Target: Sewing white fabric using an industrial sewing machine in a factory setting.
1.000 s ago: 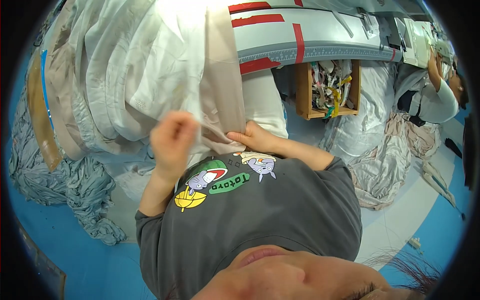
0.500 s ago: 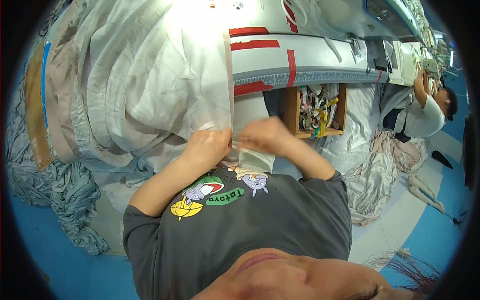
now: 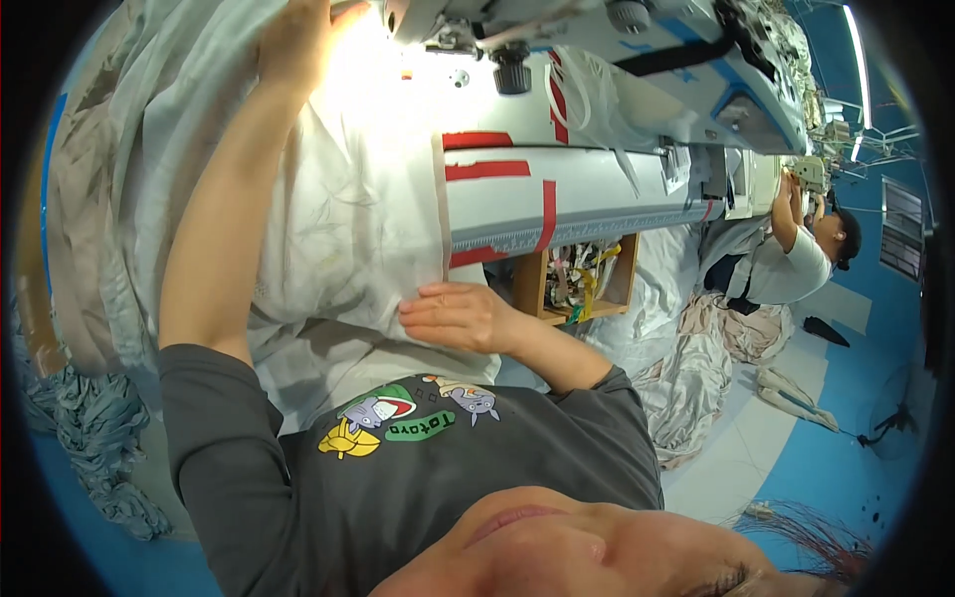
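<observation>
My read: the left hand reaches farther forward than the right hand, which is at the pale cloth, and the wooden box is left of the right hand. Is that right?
One thing is off: the head view shows the wooden box to the right of the right hand. The left hand does reach farther forward, and the right is at the pale cloth.

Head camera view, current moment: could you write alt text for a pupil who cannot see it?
A person's left hand reaches up across pale cloth near a lit sewing machine, while the right hand lies flat on the cloth. Below the red-taped white table is an open wooden box.
</observation>
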The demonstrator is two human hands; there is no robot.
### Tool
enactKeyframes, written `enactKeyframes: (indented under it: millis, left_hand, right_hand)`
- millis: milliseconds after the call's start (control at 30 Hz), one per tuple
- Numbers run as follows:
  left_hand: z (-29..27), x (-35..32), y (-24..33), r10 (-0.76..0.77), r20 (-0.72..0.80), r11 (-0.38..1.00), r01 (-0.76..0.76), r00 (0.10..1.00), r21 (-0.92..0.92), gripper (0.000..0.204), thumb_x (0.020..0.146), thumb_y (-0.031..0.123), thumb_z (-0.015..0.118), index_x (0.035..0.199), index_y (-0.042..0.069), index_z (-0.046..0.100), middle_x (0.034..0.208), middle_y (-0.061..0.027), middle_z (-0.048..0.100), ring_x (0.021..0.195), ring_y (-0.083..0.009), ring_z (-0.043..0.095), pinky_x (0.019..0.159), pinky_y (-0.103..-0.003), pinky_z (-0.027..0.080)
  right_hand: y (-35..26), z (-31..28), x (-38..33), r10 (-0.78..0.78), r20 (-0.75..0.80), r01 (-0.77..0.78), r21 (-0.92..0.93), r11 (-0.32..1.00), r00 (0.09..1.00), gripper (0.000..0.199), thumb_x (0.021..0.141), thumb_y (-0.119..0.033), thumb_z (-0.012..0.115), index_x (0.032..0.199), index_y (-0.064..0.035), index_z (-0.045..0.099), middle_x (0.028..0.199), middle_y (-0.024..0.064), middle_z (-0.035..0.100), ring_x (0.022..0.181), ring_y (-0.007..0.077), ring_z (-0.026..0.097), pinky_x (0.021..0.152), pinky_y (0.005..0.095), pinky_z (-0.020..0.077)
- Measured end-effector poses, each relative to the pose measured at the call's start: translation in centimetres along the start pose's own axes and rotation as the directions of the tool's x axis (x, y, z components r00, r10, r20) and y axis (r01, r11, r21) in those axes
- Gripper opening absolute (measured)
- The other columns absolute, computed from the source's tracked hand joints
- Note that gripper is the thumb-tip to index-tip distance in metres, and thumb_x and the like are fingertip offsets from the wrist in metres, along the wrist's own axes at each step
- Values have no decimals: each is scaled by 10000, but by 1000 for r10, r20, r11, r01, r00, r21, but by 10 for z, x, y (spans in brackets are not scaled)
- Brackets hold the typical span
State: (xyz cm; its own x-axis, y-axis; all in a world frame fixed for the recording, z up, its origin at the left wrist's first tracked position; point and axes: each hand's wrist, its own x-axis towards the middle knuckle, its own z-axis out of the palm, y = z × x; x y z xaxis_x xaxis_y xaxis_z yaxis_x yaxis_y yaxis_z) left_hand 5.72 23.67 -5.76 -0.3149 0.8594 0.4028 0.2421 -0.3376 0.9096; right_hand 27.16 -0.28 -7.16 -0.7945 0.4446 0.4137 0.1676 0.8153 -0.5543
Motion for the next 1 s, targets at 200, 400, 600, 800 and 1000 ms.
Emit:
enactKeyframes:
  millis: [200, 400, 600, 800, 1000]
  left_hand:
    - [7, 53, -28, -26, 263, 757, -153, 965, 635, 199, 771, 219, 669, 874, 50, 643, 895, -184, 661, 872, -366, 631, 761, -438, 496]
    - [10, 90, -31, -30, 217, 786, -111, 976, 608, 219, 755, 236, 697, 859, 48, 654, 848, -195, 661, 855, -370, 633, 762, -432, 489]
    - [22, 123, -41, -22, 243, 851, -109, 970, 514, 226, 738, 258, 718, 815, 49, 675, 744, -163, 667, 754, -324, 655, 705, -408, 496]
    - [36, 182, -64, -6, 257, 856, -128, 966, 501, 257, 731, 297, 724, 857, 75, 696, 737, -140, 677, 739, -303, 662, 696, -398, 503]
    - [49, 194, -72, -27, 239, 793, -125, 971, 596, 255, 738, 305, 721, 866, 86, 697, 764, -136, 684, 757, -285, 668, 719, -404, 507]
  right_hand:
    - [9, -12, 15, -7, 15, 7, 25, 1000, 1000, 140, 790, -41, 581, 885, -20, 681, 990, 104, 684, 1002, 235, 660, 876, 353, 528]
    - [28, -32, 38, 9, 82, -15, 74, 997, 997, 148, 820, -58, 576, 926, -24, 674, 998, 97, 684, 1007, 232, 660, 868, 345, 528]
    - [52, -49, 58, 54, 106, -73, 177, 982, 993, 146, 833, -77, 590, 946, -46, 676, 1005, 80, 688, 1011, 220, 662, 872, 345, 530]
    - [84, -67, 91, 134, 103, -155, 235, 960, 986, 139, 831, -86, 587, 927, -58, 683, 985, 67, 701, 990, 197, 669, 856, 349, 541]
    - [97, -68, 98, 151, 116, -169, 165, 972, 982, 159, 860, -136, 549, 886, -66, 690, 966, 58, 707, 967, 188, 675, 841, 344, 543]
